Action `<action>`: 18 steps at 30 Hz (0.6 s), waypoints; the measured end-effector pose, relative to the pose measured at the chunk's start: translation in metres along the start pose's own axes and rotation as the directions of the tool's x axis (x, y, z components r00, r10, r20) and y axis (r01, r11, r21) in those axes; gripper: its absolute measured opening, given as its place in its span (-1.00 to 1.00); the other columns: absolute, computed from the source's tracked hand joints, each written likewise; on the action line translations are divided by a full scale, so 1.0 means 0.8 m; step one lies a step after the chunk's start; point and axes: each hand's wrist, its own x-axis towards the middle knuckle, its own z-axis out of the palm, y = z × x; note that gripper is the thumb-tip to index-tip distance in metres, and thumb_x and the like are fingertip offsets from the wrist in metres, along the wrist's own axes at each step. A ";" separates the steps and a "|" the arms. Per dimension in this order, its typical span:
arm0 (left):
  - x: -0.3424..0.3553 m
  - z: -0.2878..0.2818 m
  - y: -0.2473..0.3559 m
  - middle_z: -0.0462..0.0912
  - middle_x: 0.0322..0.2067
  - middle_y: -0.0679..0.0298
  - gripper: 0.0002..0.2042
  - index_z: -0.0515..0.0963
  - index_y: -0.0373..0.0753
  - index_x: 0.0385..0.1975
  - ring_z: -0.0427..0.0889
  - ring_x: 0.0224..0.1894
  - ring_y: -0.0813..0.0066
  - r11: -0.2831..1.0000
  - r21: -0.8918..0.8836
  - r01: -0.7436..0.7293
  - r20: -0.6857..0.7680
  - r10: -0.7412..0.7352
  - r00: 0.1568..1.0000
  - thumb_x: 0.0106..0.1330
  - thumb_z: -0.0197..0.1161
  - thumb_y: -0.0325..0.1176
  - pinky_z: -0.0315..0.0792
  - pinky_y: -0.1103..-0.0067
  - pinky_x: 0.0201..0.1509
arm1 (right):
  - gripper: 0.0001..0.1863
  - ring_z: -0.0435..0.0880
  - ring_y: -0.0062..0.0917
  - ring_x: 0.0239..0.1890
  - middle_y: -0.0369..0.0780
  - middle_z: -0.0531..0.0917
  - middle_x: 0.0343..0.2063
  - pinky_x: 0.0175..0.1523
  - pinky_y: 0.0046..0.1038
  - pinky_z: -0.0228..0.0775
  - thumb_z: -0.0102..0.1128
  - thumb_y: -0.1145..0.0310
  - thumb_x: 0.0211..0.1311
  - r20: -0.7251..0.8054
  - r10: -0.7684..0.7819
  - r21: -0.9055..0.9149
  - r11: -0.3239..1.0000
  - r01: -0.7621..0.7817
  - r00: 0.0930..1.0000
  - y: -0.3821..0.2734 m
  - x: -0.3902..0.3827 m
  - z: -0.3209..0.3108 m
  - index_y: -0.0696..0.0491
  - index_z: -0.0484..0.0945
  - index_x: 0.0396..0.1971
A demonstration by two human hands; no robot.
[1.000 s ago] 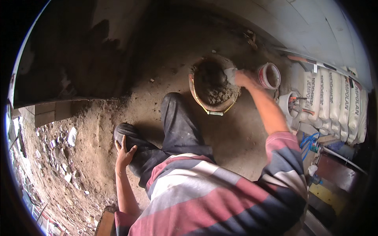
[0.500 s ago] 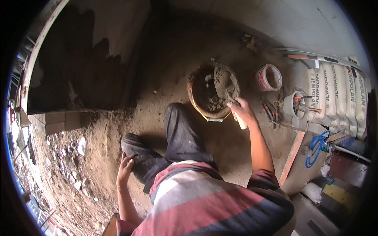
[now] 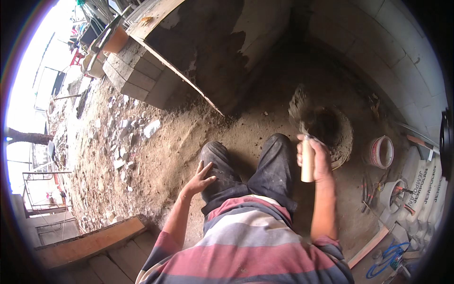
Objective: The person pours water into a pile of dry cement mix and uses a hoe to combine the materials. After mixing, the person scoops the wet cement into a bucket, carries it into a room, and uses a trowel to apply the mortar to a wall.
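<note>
The trowel [image 3: 303, 128] you had was a hand tool with a fat, smooth, pale handle [image 3: 307, 166] and a thin metal neck. Its blade was covered by a lumpy grey pile of wet mix [image 3: 300, 106], and it looked a bit blurry, so its edges were hard to see. Your right grip [image 3: 320, 158] was closed tight around the handle, with your fingers wrapped about it. The back end of the handle poked out toward you, and the neck and blade stuck out in front of your grip, pointing away from you. The loaded blade was up at the left side of the big round tub [image 3: 350, 134], near its rim. Your left grip [image 3: 201, 179] held no tool; its fingers were spread out loosely and rested on your left knee [image 3: 215, 156]. The tub had more grey mix [image 3: 339, 152] in it, stuck along the right side and the near side, and its middle was dark. To the right stood a small white bucket [image 3: 375, 154] with red marks on its outside; you could not tell what was in it. Nearer to you, a grey-white bucket [image 3: 386, 199] held tools with orange parts [image 3: 408, 209] sticking out, just beside some pale bags [image 3: 420, 191].
</note>
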 end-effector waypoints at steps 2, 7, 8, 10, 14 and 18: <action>-0.008 -0.006 -0.008 -0.23 0.52 -0.06 -0.27 0.16 -0.05 0.46 -0.12 0.54 0.07 0.999 -0.054 0.004 -0.009 -0.005 1.000 0.36 0.26 0.03 0.03 0.29 0.50 | -0.52 0.54 -0.55 -0.50 -0.21 0.54 -0.43 -0.46 -0.46 0.47 0.10 0.09 0.42 -0.020 -0.195 0.113 0.974 0.196 0.981 0.013 0.001 0.055 0.22 0.43 0.06; -0.070 -0.017 -0.072 0.34 0.35 0.13 -0.40 0.27 -0.19 0.40 0.39 0.31 0.24 0.829 -0.495 0.261 -0.128 -0.366 0.922 0.44 0.18 -0.06 0.36 0.33 0.26 | -0.58 0.57 -0.51 -0.41 -0.18 0.50 -0.17 -0.36 -0.39 0.54 0.19 0.25 0.39 -0.227 -0.600 0.047 0.780 0.624 0.767 0.029 -0.009 0.168 0.13 0.29 0.07; -0.090 -0.014 -0.102 0.44 0.29 0.18 -0.43 0.30 -0.21 0.37 0.49 0.22 0.30 0.821 -0.494 0.287 -0.169 -0.415 0.894 0.45 0.16 -0.08 0.43 0.35 0.17 | -0.60 0.57 -0.52 -0.38 -0.17 0.51 -0.16 -0.32 -0.39 0.56 0.19 0.33 0.37 -0.325 -0.592 -0.018 0.783 0.621 0.737 0.042 -0.005 0.189 0.12 0.25 0.06; -0.117 -0.012 -0.138 0.49 0.24 0.19 -0.45 0.32 -0.23 0.35 0.53 0.16 0.32 0.853 -0.405 0.330 -0.217 -0.440 0.872 0.45 0.15 -0.12 0.47 0.38 0.10 | -0.60 0.55 -0.56 -0.38 -0.17 0.50 -0.21 -0.33 -0.45 0.53 0.16 0.32 0.39 -0.362 -0.675 -0.119 0.717 0.687 0.642 0.079 0.017 0.209 0.11 0.22 0.07; -0.142 -0.015 -0.153 0.48 0.23 0.18 -0.45 0.29 -0.18 0.38 0.54 0.17 0.28 0.876 -0.379 0.299 -0.271 -0.414 0.869 0.45 0.15 -0.11 0.45 0.34 0.11 | -0.68 0.49 -0.58 -0.47 -0.23 0.48 -0.37 -0.41 -0.49 0.43 0.05 0.24 0.44 -0.125 -0.655 -0.100 0.755 0.648 0.745 0.148 0.096 0.283 0.08 0.24 0.01; -0.157 0.011 -0.163 0.42 0.28 0.16 -0.46 0.25 -0.14 0.39 0.52 0.19 0.30 0.788 -0.514 0.338 -0.261 -0.519 0.814 0.47 0.14 -0.17 0.44 0.34 0.13 | -0.68 0.61 -0.41 -0.48 -0.10 0.56 -0.43 -0.41 -0.37 0.46 0.16 0.35 0.29 0.291 -0.804 -0.187 0.484 0.855 0.519 0.154 0.080 0.393 0.11 0.29 -0.06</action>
